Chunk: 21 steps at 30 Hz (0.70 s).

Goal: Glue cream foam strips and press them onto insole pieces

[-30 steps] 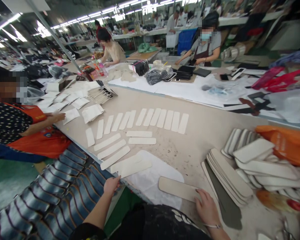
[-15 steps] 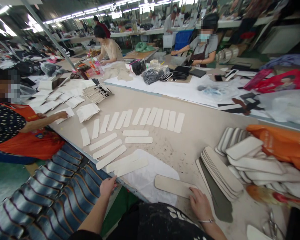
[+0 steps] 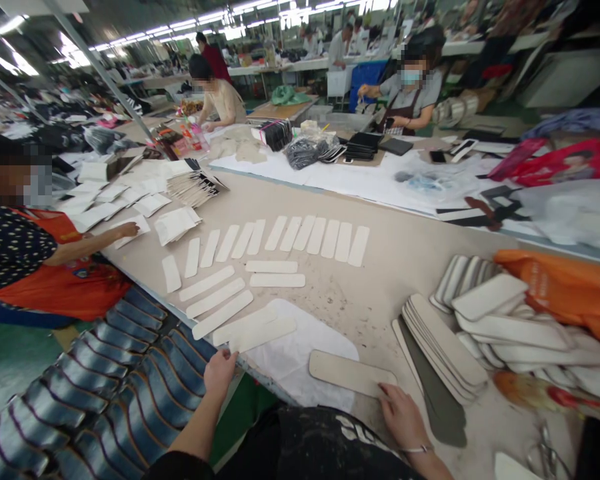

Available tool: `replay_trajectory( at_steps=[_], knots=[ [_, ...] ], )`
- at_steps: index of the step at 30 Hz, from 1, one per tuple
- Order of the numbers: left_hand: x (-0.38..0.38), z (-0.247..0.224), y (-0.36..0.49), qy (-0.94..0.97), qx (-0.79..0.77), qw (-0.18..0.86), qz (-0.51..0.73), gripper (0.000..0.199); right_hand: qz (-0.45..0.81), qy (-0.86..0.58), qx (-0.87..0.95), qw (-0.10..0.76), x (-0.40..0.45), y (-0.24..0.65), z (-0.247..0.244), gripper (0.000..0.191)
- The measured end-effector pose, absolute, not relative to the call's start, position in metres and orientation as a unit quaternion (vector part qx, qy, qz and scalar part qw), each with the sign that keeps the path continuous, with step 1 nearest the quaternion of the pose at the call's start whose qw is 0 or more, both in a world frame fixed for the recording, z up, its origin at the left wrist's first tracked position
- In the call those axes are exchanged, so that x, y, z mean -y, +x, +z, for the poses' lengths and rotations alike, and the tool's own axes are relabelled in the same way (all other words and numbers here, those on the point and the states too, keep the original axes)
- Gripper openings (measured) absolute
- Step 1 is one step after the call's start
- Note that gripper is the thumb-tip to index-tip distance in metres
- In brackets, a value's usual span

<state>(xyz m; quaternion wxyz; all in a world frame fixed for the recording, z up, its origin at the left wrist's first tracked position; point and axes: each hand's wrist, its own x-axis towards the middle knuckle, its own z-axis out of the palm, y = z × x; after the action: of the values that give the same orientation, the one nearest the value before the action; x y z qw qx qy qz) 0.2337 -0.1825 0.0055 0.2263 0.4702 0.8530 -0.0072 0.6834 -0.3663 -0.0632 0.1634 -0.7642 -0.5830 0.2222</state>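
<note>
My left hand (image 3: 221, 371) is at the table's near edge, its fingers pinched at the close end of a thin white strip (image 3: 267, 335). That strip overlaps another white strip (image 3: 227, 327) on a sheet of white paper (image 3: 310, 333). Over to the right, my right hand (image 3: 403, 415) has its curled fingers on the right end of a thicker cream panel with rounded corners (image 3: 350, 373). The panel lies flat, partly on the paper. Close to this hand is a stack of similar cream panels (image 3: 443, 347), beside a dark grey-green piece (image 3: 437, 407).
Several white strips (image 3: 277, 280) lie spread across the table (image 3: 390, 247). More panels (image 3: 515, 327), an orange bag (image 3: 560, 287), a brush (image 3: 525, 390) and scissors (image 3: 545, 450) sit right. Curved blue pieces (image 3: 115, 367) fill the lower left. A co-worker (image 3: 25, 247) works at left.
My left hand has shifted slightly right and up at the strip's end. My right hand has barely moved on the panel. Across the table, a masked co-worker's raised hand has moved.
</note>
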Motion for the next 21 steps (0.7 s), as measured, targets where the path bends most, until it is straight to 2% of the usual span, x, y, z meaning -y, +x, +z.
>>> replay_trajectory(
  at_steps=[6, 10, 15, 18, 21],
  knots=[
    [0.179, 0.008, 0.237, 0.422, -0.851, 0.311, 0.035, 0.031, 0.233, -0.760, 0.577, 0.189, 0.361, 0.682, -0.051, 0.033],
    [0.195, 0.024, 0.248, 0.425, -0.795, 0.421, 0.100, 0.033, 0.258, -0.748, 0.553, 0.260, 0.355, 0.679, -0.036, 0.032],
    [0.208, 0.072, 0.288, 0.322, -0.643, 0.654, 0.235, 0.031, 0.336, -0.717, 0.472, 0.388, 0.337, 0.666, -0.014, 0.033],
    [0.208, 0.108, 0.327, 0.278, -0.581, 0.718, 0.265, 0.034, 0.414, -0.697, 0.377, 0.447, 0.321, 0.655, -0.009, 0.043],
    [0.210, 0.135, 0.363, 0.233, -0.510, 0.780, 0.276, 0.027, 0.451, -0.683, 0.331, 0.469, 0.306, 0.646, -0.008, 0.055]
  ],
)
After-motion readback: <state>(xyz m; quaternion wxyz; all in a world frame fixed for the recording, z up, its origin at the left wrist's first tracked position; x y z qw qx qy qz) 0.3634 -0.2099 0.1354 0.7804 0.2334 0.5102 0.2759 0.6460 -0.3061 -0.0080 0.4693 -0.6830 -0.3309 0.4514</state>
